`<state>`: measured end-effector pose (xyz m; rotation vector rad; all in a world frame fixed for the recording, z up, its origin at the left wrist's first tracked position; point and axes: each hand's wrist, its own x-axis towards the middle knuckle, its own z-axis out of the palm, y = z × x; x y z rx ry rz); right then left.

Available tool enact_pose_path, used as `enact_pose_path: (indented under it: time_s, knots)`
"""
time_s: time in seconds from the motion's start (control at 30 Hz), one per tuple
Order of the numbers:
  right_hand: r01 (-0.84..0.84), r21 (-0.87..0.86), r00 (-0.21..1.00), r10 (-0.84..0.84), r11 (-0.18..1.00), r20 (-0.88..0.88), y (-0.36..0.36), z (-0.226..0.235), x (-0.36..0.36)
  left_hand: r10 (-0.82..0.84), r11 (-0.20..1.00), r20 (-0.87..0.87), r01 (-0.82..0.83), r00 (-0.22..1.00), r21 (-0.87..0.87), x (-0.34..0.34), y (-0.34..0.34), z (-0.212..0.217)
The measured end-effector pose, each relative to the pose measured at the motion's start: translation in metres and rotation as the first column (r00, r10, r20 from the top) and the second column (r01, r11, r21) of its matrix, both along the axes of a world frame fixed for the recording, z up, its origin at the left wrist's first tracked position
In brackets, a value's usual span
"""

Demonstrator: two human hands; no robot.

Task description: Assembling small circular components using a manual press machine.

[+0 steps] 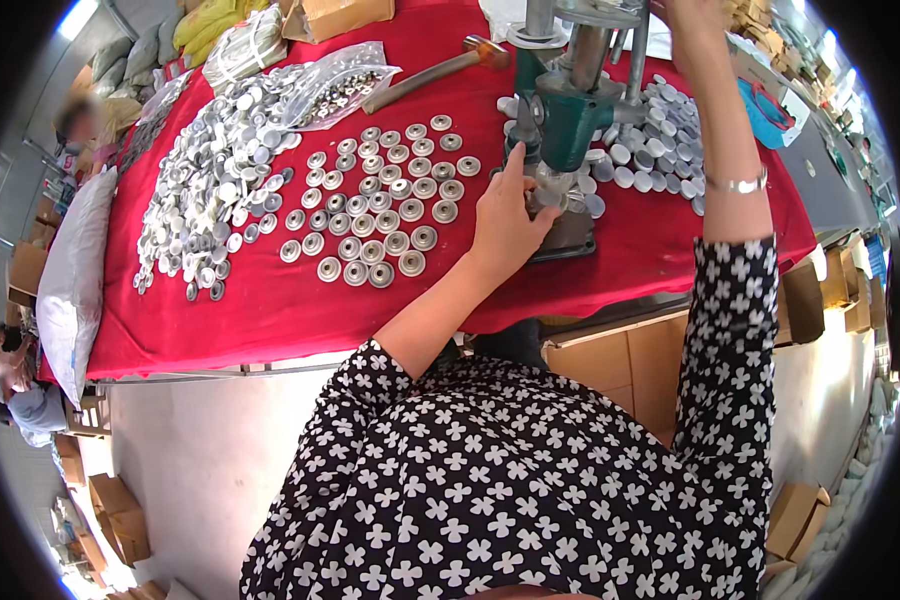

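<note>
A green hand press (pixel 567 130) with a steel column stands at the table's far right of centre, on a dark metal base (pixel 567 240). My left hand (pixel 507 215) is at the press, its thumb and fingers around a small shiny round piece (pixel 550 192) just below the ram. That piece is partly covered by the fingers. My right arm reaches up past the press, and my right hand (pixel 695 15) is cut off by the upper edge, its fingers hidden. Left of my left hand, several ringed metal discs (pixel 375 220) lie spread out on the red cloth (pixel 270 325).
A big heap of grey round caps (pixel 215 170) covers the cloth's left side. Beside it lie a bag of small metal parts (pixel 335 85) and a hammer (pixel 430 75). More pale caps (pixel 660 140) surround the press's right side. A white sack (pixel 75 280) leans at the left edge.
</note>
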<state>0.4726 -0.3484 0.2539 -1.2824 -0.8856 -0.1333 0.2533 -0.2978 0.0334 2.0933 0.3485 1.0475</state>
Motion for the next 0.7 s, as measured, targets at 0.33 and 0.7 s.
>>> enact_pose_path:
  time_s: [0.33, 0.7]
  knots:
    - [-0.366, 0.077, 0.911, 0.374, 0.928, -0.174, 0.019, 0.048, -0.004, -0.033, 0.999, 0.021, 0.034, 0.999, -0.039, 0.003, 0.004, -0.006]
    - [-0.399, 0.289, 0.917, 0.376, 0.870, 0.135, -0.134, -0.038, -0.109, -0.073, 0.996, 0.053, 0.075, 0.996, -0.039, 0.008, 0.004, -0.006]
